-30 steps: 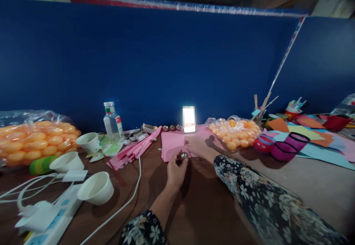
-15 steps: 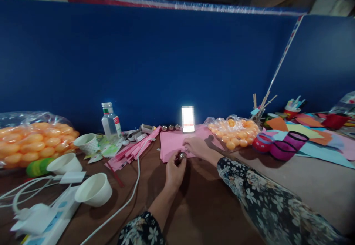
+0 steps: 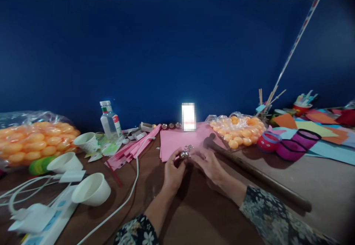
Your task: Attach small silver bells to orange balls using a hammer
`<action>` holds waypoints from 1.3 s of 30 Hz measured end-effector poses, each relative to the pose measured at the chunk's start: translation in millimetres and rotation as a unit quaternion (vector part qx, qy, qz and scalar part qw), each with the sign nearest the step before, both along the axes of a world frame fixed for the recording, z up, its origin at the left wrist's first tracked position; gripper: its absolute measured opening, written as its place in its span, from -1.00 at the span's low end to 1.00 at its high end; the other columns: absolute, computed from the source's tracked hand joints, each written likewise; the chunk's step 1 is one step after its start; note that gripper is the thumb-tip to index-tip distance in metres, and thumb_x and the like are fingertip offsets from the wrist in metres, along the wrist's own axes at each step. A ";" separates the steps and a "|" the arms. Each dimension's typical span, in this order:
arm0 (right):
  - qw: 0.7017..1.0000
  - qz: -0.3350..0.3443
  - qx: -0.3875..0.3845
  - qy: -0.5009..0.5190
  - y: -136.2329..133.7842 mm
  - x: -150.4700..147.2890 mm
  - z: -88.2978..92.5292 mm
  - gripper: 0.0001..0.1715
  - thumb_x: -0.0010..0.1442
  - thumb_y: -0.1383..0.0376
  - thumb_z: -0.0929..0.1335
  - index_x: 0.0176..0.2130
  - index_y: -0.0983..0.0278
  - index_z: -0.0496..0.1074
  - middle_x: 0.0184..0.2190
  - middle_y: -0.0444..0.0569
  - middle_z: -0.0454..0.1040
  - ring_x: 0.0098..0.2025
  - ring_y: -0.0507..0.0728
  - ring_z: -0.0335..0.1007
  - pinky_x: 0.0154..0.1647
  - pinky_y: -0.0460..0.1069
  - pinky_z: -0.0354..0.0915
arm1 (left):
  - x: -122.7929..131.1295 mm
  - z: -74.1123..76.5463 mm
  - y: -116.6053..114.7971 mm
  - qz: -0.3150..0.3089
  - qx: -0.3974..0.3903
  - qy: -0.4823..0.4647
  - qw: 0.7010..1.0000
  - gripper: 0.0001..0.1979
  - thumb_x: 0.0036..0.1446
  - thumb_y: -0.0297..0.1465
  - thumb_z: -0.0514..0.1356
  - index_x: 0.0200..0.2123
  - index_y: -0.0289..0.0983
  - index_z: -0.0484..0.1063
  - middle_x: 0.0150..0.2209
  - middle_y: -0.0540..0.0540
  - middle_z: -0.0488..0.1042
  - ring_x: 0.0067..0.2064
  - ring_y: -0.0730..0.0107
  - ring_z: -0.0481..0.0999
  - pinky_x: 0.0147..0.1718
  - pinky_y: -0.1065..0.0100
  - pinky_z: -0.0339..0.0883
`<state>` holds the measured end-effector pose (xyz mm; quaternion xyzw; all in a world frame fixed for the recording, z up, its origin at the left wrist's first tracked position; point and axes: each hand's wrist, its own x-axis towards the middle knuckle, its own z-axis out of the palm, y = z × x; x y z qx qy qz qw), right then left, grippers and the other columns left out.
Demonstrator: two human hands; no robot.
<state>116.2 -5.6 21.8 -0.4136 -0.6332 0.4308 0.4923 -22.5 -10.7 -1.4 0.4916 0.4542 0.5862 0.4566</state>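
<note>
No text readable on my head-camera feed. I see red-and-white label on clear bottle; print too small, too blurred for me to make out. Green-and-red band at bottle neck equally illegible to me. Lit phone screen reaches me pixelated, glaring white, faint pinkish patch low down; characters beyond my reading.
</note>
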 end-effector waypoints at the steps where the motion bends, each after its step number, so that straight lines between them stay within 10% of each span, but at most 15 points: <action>1: 1.000 -0.005 -0.010 0.007 -0.1 2.3 -0.6 -0.84 0.08 0.26 0.29 -0.32 0.29 0.39 -0.40 -0.08 0.44 -0.36 0.06 0.35 -0.30 -0.05 0.27 | -0.2 0.4 -0.3 -0.001 -0.002 0.004 1.000 -0.56 -0.10 -0.45 0.22 -0.07 -0.29 0.32 -0.12 -0.18 0.45 -0.13 0.28 0.47 -0.10 0.24 0.31; 39: 0.987 0.004 -0.102 0.124 -8.5 -3.6 -7.0 -0.83 -0.02 0.22 0.37 -0.43 0.29 0.40 -0.52 -0.16 0.36 -0.45 0.00 0.23 -0.42 -0.12 0.17 | 0.1 8.8 -8.4 -0.050 -0.026 0.005 0.998 -0.65 -0.02 -0.34 0.18 -0.11 -0.28 0.37 -0.13 -0.15 0.48 -0.08 0.26 0.45 -0.07 0.29 0.29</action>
